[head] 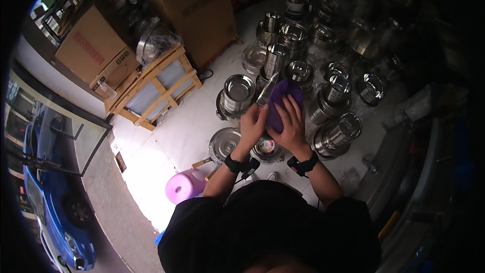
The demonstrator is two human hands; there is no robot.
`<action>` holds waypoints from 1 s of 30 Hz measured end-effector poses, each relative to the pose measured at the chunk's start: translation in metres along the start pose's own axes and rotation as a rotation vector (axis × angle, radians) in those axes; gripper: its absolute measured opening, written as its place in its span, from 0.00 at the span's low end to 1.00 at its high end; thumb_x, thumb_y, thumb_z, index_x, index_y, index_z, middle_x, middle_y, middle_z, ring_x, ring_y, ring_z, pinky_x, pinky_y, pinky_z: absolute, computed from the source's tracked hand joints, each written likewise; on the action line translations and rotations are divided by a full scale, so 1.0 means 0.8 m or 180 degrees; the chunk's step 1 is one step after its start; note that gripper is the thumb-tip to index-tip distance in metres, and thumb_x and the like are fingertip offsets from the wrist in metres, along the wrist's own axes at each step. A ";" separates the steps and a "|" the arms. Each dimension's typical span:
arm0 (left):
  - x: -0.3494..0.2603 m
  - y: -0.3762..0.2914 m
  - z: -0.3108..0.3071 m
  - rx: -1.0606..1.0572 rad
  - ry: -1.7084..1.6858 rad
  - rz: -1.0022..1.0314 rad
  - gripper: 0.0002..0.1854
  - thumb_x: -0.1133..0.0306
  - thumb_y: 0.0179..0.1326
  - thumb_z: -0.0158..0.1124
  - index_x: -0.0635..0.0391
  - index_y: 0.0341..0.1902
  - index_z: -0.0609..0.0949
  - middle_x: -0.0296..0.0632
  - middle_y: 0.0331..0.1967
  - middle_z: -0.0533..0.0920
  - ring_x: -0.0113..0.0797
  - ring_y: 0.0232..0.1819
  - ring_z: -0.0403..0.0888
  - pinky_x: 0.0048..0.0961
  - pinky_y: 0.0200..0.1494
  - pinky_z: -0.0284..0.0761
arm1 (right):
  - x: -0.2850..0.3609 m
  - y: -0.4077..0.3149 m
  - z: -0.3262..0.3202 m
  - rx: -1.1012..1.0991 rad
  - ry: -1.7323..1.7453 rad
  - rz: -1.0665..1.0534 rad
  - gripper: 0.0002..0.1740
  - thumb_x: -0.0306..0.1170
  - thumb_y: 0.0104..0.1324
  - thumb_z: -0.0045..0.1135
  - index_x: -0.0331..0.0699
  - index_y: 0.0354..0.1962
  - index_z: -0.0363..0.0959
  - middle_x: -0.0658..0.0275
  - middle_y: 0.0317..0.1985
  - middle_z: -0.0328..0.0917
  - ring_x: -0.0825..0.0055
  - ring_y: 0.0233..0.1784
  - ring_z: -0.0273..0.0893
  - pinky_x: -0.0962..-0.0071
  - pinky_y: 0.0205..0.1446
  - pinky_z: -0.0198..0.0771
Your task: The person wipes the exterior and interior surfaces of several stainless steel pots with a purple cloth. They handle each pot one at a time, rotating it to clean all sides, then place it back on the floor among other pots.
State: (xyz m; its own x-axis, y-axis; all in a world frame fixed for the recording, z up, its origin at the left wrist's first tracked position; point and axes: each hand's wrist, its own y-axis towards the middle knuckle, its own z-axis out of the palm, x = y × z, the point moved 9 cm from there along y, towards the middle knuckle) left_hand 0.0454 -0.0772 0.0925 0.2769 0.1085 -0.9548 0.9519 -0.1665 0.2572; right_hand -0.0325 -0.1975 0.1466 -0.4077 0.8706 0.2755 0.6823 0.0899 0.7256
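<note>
My left hand [253, 125] grips a shiny steel piece [268, 90], seen almost edge-on. It looks like a dish or lid, but cloth and fingers hide much of it. My right hand [291, 121] presses a purple cloth [278, 112] against the steel, fingers spread over the fabric. Below them on the floor are a round steel lid [225, 143] and a pan [267, 147] with a printed sticker inside. Left of the steel piece stands a stack of steel bowls [239, 90]. Beyond it rises a tall steel stack [276, 58].
Stacks of steel pots [337, 132] crowd the tiled floor ahead and right. A pink plastic stool [182, 187] stands at lower left, near wooden handles [201, 163]. Farther left are a wooden crate [157, 87], cardboard boxes [93, 41] and a glass door [72, 132]. Outside, a blue car [57, 212] is parked.
</note>
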 end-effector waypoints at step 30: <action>-0.019 -0.048 0.066 0.0330 0.0076 -0.0061 0.16 0.60 0.64 0.60 0.62 0.29 0.77 0.40 0.16 0.75 0.26 0.21 0.69 0.28 0.27 0.67 | -0.128 -0.047 -0.049 -0.0251 0.0806 0.0974 0.31 0.41 0.62 0.59 0.34 0.59 0.66 0.46 0.60 0.67 0.48 0.63 0.65 0.56 0.65 0.60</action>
State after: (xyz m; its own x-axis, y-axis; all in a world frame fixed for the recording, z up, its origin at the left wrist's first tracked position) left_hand -0.0026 -0.1245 0.0891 0.2631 0.1357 -0.9552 0.9387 -0.2645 0.2210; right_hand -0.0400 -0.3092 0.1160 -0.3362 0.7039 0.6257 0.7506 -0.2011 0.6294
